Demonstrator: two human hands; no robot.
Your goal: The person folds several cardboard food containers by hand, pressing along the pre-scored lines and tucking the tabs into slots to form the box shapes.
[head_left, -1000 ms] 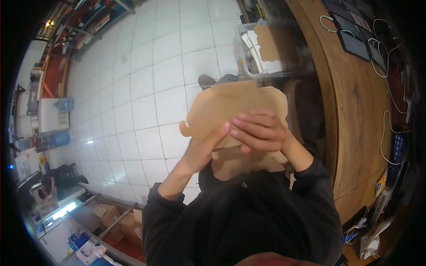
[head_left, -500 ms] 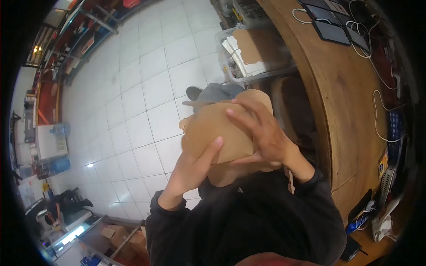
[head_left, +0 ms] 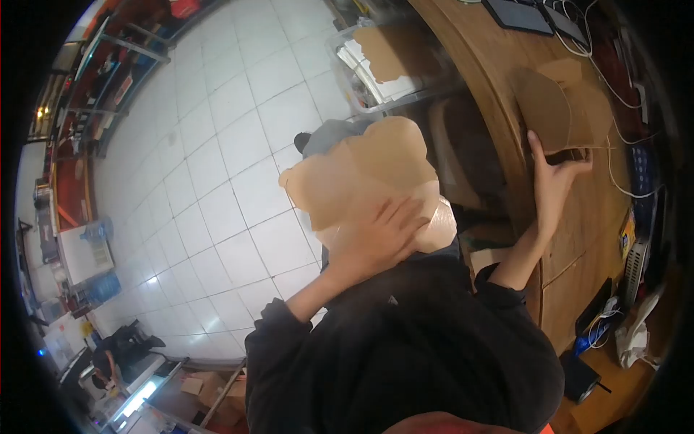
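Flat brown cardboard cutouts [head_left: 394, 155] with rounded, scalloped edges lie overlapping on my lap. My left hand [head_left: 387, 228] rests flat across the lower part of them, fingers stretched out. Off to the right, above the wooden table [head_left: 499, 94], my right hand [head_left: 555, 173] grips a folded cardboard piece [head_left: 546, 112] by its lower edge. The thumb is on the near panel and the other fingers are partly hidden beneath. Curved panels of this piece stand up, with an opening showing at the bottom.
A clear plastic bin [head_left: 383, 105] with papers and a cardboard sheet stands by the table. Dark tablets [head_left: 517, 16] and white cables [head_left: 611, 170] lie on the table's far side. White floor tiles [head_left: 217, 159] stretch left toward shelves [head_left: 108, 79]. Another person [head_left: 108, 369] is at lower left.
My right hand has moved from my lap to over the table with the folded cardboard piece. My left hand has let go of it and now lies on the flat cutouts.
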